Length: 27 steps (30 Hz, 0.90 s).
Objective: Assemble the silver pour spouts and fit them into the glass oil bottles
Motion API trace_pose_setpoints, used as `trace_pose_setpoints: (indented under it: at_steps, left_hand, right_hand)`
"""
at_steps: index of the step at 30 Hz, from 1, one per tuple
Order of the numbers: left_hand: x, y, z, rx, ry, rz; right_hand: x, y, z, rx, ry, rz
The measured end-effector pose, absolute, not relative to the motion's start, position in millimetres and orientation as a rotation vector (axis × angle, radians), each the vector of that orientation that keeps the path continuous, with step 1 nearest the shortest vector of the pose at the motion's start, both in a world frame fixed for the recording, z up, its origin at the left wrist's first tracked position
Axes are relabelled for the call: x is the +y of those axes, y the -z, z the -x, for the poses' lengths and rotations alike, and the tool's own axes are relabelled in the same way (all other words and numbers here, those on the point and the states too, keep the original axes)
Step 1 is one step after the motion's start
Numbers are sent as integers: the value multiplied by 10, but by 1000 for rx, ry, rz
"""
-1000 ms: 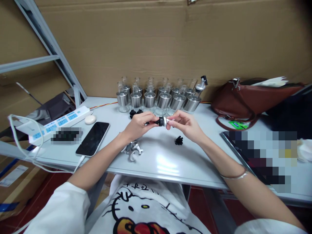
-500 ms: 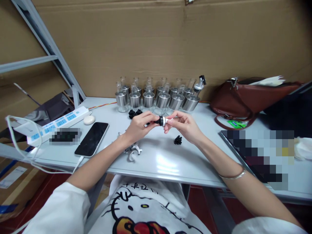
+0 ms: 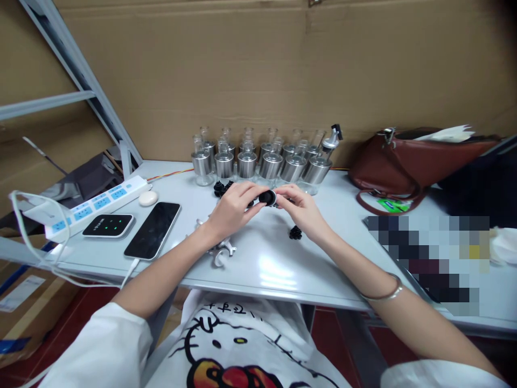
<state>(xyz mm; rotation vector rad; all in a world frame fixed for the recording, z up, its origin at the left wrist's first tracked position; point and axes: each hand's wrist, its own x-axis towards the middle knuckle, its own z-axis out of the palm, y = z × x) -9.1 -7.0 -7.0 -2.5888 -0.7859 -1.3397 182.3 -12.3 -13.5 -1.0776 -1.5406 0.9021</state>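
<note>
Both of my hands meet over the middle of the grey table [image 3: 266, 269]. My left hand [image 3: 234, 207] and my right hand [image 3: 301, 207] pinch the two ends of a small black and silver pourer cap [image 3: 267, 197]. Several glass bottles with steel sleeves [image 3: 258, 161] stand in rows behind it, and one at the right end [image 3: 323, 156] carries a fitted spout. Loose black stoppers lie by the bottles [image 3: 223, 187] and under my right wrist [image 3: 295, 233]. Silver spout parts [image 3: 220, 252] lie beneath my left wrist.
A black phone [image 3: 153, 230], a small black device with green lights [image 3: 108, 225], a white power strip [image 3: 92, 205] and a white oval thing [image 3: 147, 198] lie at the left. A brown handbag [image 3: 407, 161] sits at the right. A cardboard wall stands behind.
My hands have turned the cap so that its black end faces the camera, and they have moved slightly lower and closer together.
</note>
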Motion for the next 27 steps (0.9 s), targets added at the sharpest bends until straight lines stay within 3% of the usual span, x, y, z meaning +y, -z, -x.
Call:
trace_pose_setpoints:
  at_steps: [3,10,18,27]
  left_hand:
    - [-69,73,95,-845,1311,2580]
    - [-39,119,98,-830,1226,2556]
    - [-80,88,75,-937,1224,2522]
    - [-99,73,45,-1227,1657,2875]
  right_hand:
    - [-126,131,-1824,-1517,-888,1107]
    - [-150,129,-1767,-1419,-1242,1012]
    - [-164,78,-1782,-1358,-1270,987]
    - [-174,68,-1797,-1344,-1288,926]
